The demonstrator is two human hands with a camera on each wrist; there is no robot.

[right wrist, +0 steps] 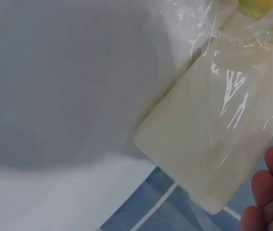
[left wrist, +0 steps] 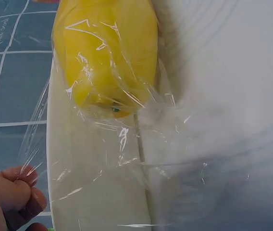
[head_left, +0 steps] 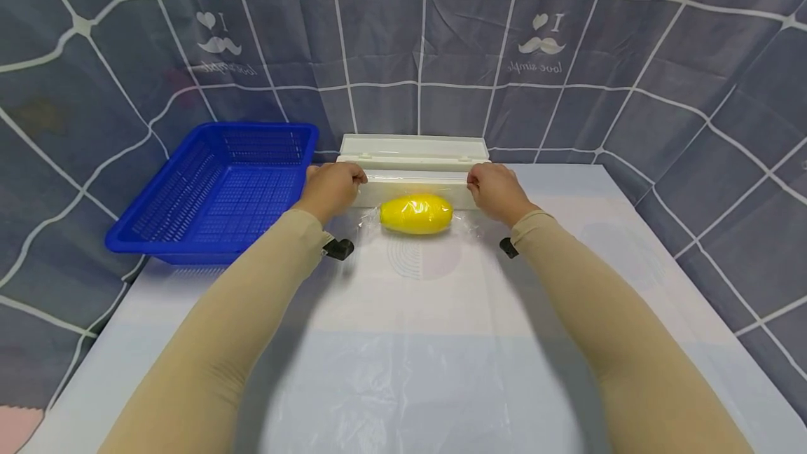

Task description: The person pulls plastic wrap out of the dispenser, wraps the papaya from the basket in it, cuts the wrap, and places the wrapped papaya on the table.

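A yellow oval fruit (head_left: 416, 214), melon-like, lies under clear cling film (left wrist: 122, 144) in front of a white cling film dispenser (head_left: 412, 160) with a raised lid. At the dispenser's left end, my left hand (head_left: 330, 189) pinches the film's edge between thumb and finger. My right hand (head_left: 497, 191) is at the opposite end, fingers curled at the film's other side; its wrist view shows only the fingertips beside the dispenser. Between the hands the film stretches over the fruit and the dispenser's pale front, with crumpled film at both ends of the fruit.
A blue plastic basket (head_left: 211, 191) stands on the left of the white-covered table (head_left: 403, 370). Behind the table hangs a grey-blue checked curtain (head_left: 384, 40), which also runs along both sides. Black wrist mounts (head_left: 339, 249) stick out under the sleeves.
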